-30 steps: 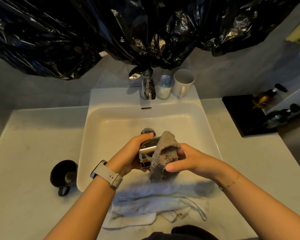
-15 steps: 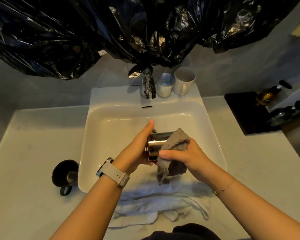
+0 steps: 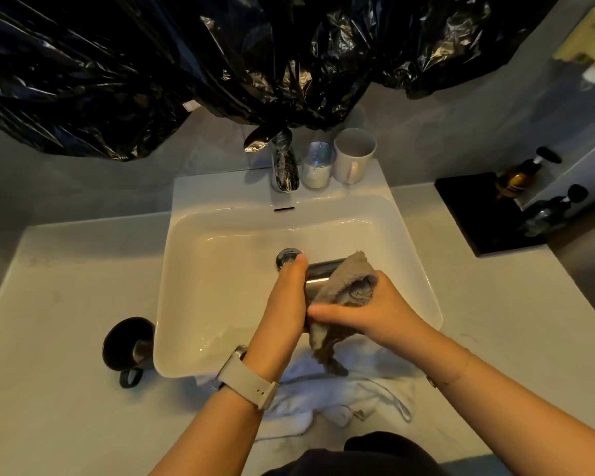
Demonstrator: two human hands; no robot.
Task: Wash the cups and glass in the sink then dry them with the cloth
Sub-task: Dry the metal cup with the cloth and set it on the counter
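The metal cup (image 3: 318, 274) is held lying on its side above the basin of the white sink (image 3: 193, 269), between the two hands. It is gripped at one end by the left hand (image 3: 285, 304), whose fingers are curled round its shiny wall, the thumb laid along the top. The grey cloth (image 3: 344, 290) is draped over the cup's other end and is pinched against it by the right hand (image 3: 375, 314), thumb stretched along the lower edge of the cloth, a tail of fabric hanging down below. The drain (image 3: 287, 256) is seen just behind the left thumb.

On the sink's back ledge, a glass (image 3: 318, 166) and a white mug (image 3: 352, 156) are stood side by side, right of the tap (image 3: 284, 166). A dark mug (image 3: 128, 345) is set on the counter (image 3: 66, 304), just beside the sink's left front corner. A white towel (image 3: 340, 393) is spread crumpled over the sink's front edge, beneath the forearms. Black plastic sheeting (image 3: 152, 63) is hung across the wall above.
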